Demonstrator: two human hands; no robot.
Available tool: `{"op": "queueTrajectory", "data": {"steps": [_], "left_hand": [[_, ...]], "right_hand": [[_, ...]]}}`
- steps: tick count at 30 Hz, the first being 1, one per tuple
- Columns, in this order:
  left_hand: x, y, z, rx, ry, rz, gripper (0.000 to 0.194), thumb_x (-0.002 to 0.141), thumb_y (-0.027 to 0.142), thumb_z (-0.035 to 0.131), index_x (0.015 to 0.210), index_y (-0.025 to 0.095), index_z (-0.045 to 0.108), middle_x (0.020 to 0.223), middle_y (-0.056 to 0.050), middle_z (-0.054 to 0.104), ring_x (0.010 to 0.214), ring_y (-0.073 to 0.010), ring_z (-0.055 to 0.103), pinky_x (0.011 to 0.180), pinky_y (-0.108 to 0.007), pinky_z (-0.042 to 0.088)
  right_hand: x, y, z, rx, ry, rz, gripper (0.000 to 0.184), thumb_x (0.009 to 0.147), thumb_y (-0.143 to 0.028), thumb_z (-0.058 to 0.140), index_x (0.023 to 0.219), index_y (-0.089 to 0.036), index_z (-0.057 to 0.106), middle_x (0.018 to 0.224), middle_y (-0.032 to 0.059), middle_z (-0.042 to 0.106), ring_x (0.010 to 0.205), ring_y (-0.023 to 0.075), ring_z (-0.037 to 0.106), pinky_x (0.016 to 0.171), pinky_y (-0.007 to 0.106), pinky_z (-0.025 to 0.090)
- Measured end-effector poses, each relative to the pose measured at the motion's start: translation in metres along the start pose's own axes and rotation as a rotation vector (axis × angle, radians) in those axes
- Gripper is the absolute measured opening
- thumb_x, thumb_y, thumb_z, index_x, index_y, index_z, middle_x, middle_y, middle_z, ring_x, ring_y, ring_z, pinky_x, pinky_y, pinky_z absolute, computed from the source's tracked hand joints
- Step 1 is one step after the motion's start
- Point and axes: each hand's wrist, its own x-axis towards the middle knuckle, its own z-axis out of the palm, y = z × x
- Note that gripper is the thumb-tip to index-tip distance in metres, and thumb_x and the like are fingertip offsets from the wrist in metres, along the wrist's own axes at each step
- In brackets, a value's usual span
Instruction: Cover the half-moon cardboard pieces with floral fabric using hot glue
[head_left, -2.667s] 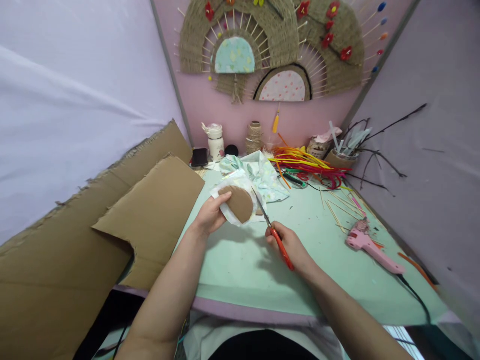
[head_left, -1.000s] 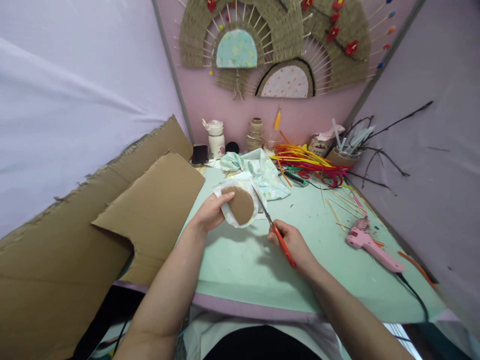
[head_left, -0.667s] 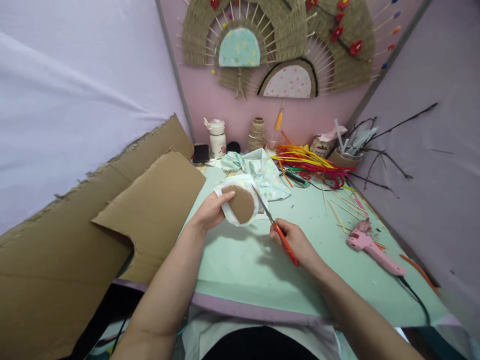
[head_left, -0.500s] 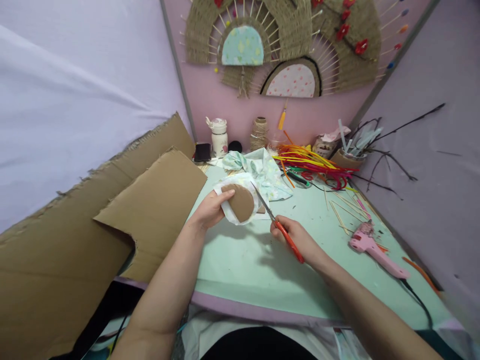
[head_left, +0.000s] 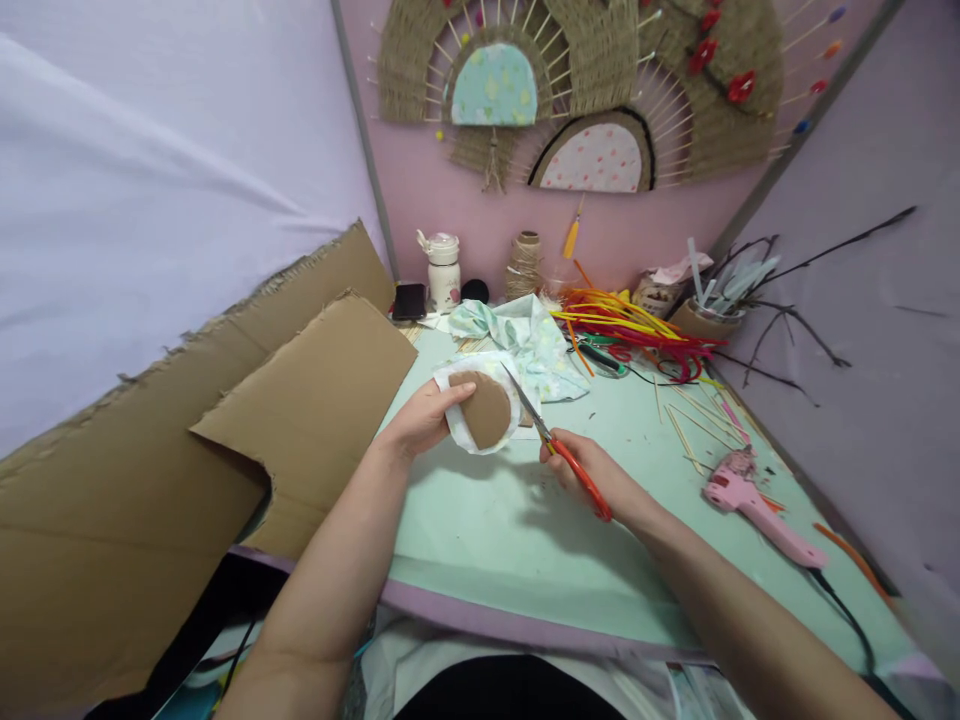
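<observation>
Cardboard disc (head_left: 486,412): gripped in mid-air over the surface (head_left: 465,530), left of its middle, plain face up, shadow below.
Cloth rim (head_left: 491,362): a pale patterned margin showing all round behind the disc.
Left hand (head_left: 427,415): fingers clamped on the disc's left side, thumb across the card, the others behind and mostly hidden.
Right hand (head_left: 581,465): fingers closed round the scissors (head_left: 561,455) by their red handles, blades aimed at the surface's far-left corner; from this angle, whether the tips touch the rim is hard to say.
Disc handling: likely light and fairly stiff, with little slip, but apt to crease if pinched hard; best held at the card's edge, thumb flat on it.
Rim handling: probably soft and floppy, steadier when held close to the card.
Far edge: printed cloth (head_left: 551,345) crumpled just beyond the disc, coloured strips (head_left: 637,325) to its right.
Right edge: glue gun (head_left: 765,510), its cord trailing to the near-right corner.
Left edge: cardboard sheets (head_left: 315,410) lying across it.
</observation>
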Motion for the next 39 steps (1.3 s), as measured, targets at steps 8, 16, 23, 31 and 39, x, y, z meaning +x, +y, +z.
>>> {"op": "queueTrajectory", "data": {"steps": [8,16,23,31,39], "left_hand": [[0.0003,-0.0014,-0.0003,0.029,-0.019,-0.023,0.03,0.075,0.031,0.071,0.101,0.017,0.069,0.102,-0.008,0.07,0.093,-0.0217,0.062,0.085,-0.033,0.043],[0.0013,-0.0017,-0.0006,0.037,-0.004,-0.025,0.029,0.074,0.031,0.072,0.1,0.019,0.069,0.1,-0.007,0.071,0.091,-0.021,0.062,0.08,-0.031,0.044],[0.0017,-0.0028,-0.0022,0.068,-0.01,-0.035,0.033,0.073,0.033,0.072,0.102,0.017,0.068,0.104,-0.009,0.07,0.092,-0.0227,0.063,0.082,-0.032,0.044],[0.001,-0.001,0.0004,0.065,0.021,-0.053,0.032,0.073,0.033,0.072,0.101,0.017,0.069,0.104,-0.008,0.07,0.091,-0.0218,0.062,0.081,-0.031,0.044],[0.0013,-0.0025,-0.0022,0.068,0.009,-0.062,0.033,0.073,0.034,0.072,0.102,0.017,0.069,0.105,-0.009,0.07,0.093,-0.023,0.063,0.082,-0.032,0.044]], "right_hand": [[-0.0024,0.0039,-0.0002,0.04,0.012,0.031,0.023,0.076,-0.04,0.052,0.068,-0.02,0.043,0.056,-0.007,0.04,0.047,0.0076,0.035,0.044,0.02,0.028],[-0.0022,0.0051,0.0007,0.026,0.039,0.032,0.022,0.074,-0.037,0.055,0.065,-0.02,0.043,0.054,-0.0066,0.041,0.048,0.0083,0.034,0.044,0.021,0.027],[-0.0033,0.0062,0.0019,0.029,0.051,0.044,0.022,0.074,-0.035,0.054,0.063,-0.02,0.043,0.052,-0.007,0.04,0.047,0.0078,0.033,0.044,0.02,0.027],[-0.0037,0.0057,0.0033,0.077,0.073,0.119,0.022,0.072,-0.033,0.054,0.06,-0.021,0.041,0.049,-0.0085,0.036,0.043,0.0066,0.03,0.042,0.02,0.024],[-0.0052,0.0069,0.0018,0.068,0.07,0.081,0.021,0.072,-0.034,0.053,0.061,-0.02,0.043,0.049,-0.0075,0.039,0.044,0.0072,0.032,0.043,0.02,0.026]]}}
